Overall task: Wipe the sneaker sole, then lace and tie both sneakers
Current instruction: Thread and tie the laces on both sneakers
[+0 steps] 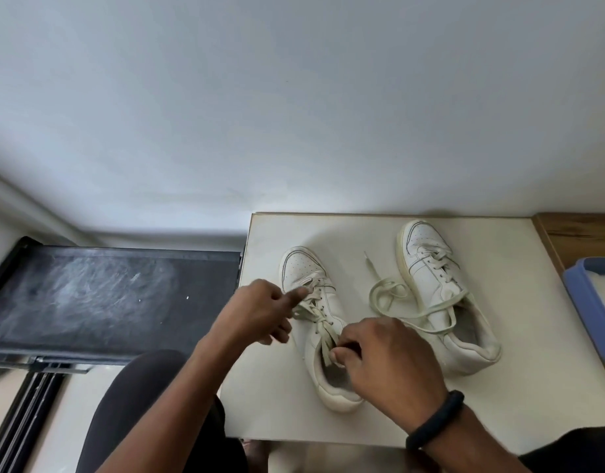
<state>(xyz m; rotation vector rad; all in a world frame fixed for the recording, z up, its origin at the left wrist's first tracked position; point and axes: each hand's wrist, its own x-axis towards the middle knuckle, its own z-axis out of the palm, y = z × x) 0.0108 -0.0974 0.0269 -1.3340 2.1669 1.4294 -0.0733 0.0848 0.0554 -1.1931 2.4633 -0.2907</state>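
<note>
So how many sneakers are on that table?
2. The left sneaker lies near the table's left edge, with the left hand and right hand at its laces. The right sneaker lies beside it, apart, with a loose lace. None looks hidden.

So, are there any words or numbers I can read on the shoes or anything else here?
None: no readable text anywhere in view.
The sneaker being laced, its laces and the other sneaker show no word or logo.
The wristband, blue tray and dark scuffed panel are blank too.
</note>
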